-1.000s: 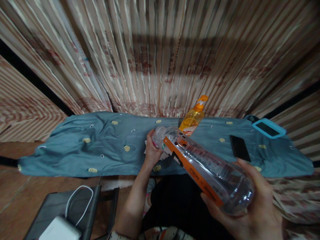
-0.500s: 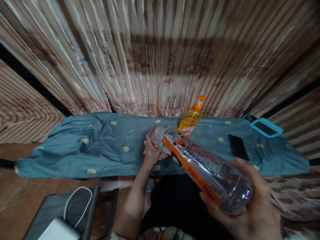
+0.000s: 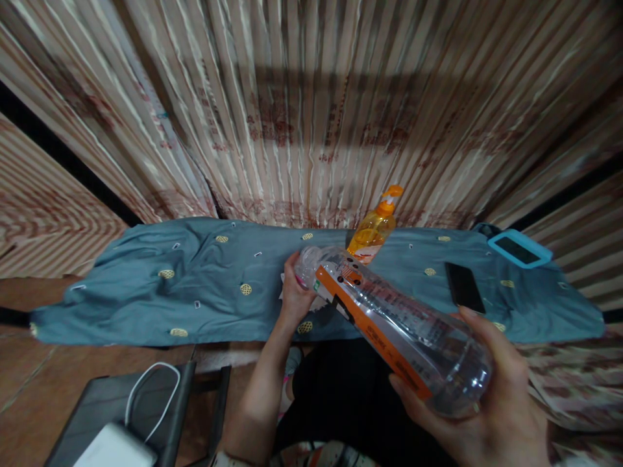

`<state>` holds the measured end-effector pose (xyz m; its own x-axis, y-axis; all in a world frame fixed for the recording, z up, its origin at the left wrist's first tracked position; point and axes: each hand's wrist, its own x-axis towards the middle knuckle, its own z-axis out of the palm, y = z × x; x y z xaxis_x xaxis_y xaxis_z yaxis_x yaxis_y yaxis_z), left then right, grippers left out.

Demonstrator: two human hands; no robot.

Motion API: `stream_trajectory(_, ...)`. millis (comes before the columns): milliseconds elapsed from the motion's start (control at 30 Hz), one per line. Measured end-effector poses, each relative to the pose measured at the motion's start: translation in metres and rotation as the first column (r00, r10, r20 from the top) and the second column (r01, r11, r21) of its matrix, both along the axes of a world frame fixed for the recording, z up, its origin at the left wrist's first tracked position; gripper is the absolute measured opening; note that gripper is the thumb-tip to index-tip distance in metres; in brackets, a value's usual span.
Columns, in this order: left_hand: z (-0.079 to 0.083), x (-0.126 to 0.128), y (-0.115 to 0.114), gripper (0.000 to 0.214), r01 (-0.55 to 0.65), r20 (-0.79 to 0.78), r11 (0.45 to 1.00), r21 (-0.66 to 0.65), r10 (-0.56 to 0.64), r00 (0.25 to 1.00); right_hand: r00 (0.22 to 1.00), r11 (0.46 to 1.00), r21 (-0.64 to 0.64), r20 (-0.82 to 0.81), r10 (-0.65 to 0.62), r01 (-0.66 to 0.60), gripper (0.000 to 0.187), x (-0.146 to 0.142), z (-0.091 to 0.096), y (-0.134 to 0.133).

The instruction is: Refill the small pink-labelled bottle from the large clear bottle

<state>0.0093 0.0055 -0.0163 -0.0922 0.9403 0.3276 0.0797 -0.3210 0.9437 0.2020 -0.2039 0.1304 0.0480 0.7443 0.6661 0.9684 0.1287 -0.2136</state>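
A large clear plastic bottle (image 3: 413, 331) with an orange label lies tilted, its neck pointing away from me. My right hand (image 3: 491, 402) cups its base from below, fingers wrapped round it. At the neck end my left hand (image 3: 294, 295) is closed around the mouth of the bottle, over a blue-green cloth (image 3: 195, 285). A bit of white material shows under the left hand; what it is I cannot make out.
An orange pump bottle (image 3: 374, 227) stands just behind the neck. A black phone (image 3: 464, 287) and a blue-framed device (image 3: 520, 248) lie at the right of the cloth. Striped curtains hang behind. A dark stool with a white charger (image 3: 114, 444) and cable stands lower left.
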Motion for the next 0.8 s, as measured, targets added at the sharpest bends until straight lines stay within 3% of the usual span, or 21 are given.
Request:
stream_trajectory(400,-0.0007,0.0001,0.0004,0.09,0.004,0.017,1.0,0.018,-0.004,1.0,0.997,0.996,-0.059,-0.024,-0.074,0.073,0.089,-0.0061,0.0031,-0.002)
stream_trajectory(800,0.0001,-0.0007,0.0004,0.094,0.009,0.008,1.0,0.004,-0.009,1.0,0.996,0.996,-0.067,-0.049,-0.068,0.065,0.089,-0.0052,0.0029,-0.0022)
